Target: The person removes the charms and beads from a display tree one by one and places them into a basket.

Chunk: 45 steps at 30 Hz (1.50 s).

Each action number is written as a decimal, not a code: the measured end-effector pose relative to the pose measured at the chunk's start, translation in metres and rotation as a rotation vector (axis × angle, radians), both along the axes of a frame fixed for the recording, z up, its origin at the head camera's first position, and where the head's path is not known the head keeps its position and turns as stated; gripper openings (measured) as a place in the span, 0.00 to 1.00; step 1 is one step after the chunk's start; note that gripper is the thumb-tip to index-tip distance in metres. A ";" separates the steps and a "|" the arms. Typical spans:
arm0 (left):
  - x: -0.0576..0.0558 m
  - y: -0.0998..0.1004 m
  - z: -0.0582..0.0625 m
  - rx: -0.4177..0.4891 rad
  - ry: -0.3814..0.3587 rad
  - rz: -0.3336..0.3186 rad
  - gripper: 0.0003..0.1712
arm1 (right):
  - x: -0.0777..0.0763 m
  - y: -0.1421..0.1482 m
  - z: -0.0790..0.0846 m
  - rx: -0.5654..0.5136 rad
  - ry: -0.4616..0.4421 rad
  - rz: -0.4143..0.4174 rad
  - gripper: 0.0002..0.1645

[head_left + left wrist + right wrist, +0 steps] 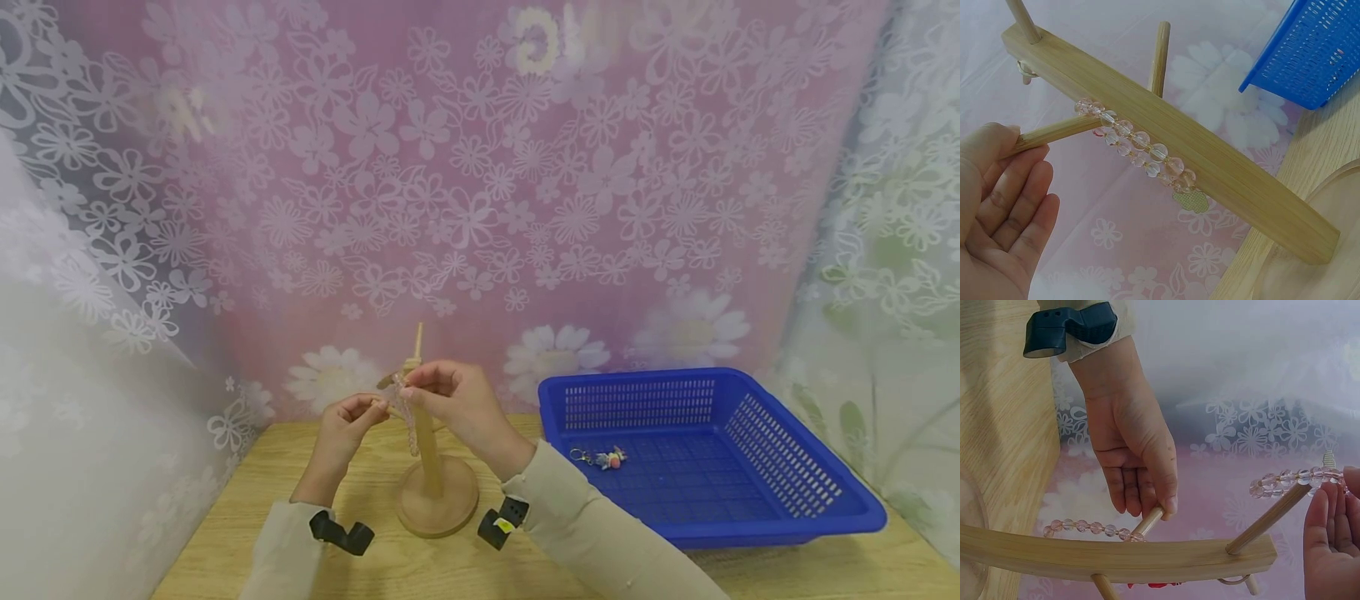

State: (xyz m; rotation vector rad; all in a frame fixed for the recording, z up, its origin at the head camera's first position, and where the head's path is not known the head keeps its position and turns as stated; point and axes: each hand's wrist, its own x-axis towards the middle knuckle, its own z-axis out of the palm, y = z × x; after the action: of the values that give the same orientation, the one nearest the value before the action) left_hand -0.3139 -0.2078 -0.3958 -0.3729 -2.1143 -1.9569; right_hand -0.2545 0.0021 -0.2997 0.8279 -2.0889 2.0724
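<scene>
A wooden stand [427, 442] with side pegs rises from a round base in the head view. My left hand [339, 437] pinches the end of one peg [1057, 134] between thumb and fingers. From that peg hangs a pink and clear bead bracelet [1141, 139] with a pale flat charm [1190, 201], lying along the post. My right hand [471, 408] pinches a second bead bracelet [1286, 479], seen at the right of the right wrist view. This bracelet overlaps the tip of an upper peg [1266, 520]. The right fingertips are partly hidden by beads.
A blue plastic basket [712, 533] stands right of the stand, with a small figure keychain [610, 458] inside. A thin ring [1234, 580] hangs on a small peg, and something red [1155, 585] shows behind the post. Flowered curtains [480, 208] close off the back and sides.
</scene>
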 end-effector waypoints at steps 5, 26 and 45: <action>0.000 0.000 0.000 -0.004 -0.007 0.008 0.10 | 0.002 0.000 0.001 0.020 -0.005 0.011 0.10; 0.002 0.002 0.001 -0.008 0.003 0.021 0.09 | 0.008 0.019 0.004 -0.030 -0.031 0.058 0.11; 0.004 0.005 0.002 -0.005 -0.019 0.062 0.15 | -0.004 0.078 -0.007 -0.012 -0.078 -0.054 0.16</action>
State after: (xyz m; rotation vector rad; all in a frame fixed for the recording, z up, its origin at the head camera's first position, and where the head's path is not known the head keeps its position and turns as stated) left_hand -0.3095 -0.2032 -0.3940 -0.2870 -2.1167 -1.9279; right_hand -0.2588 0.0797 -0.3071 0.6919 -2.1100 2.1203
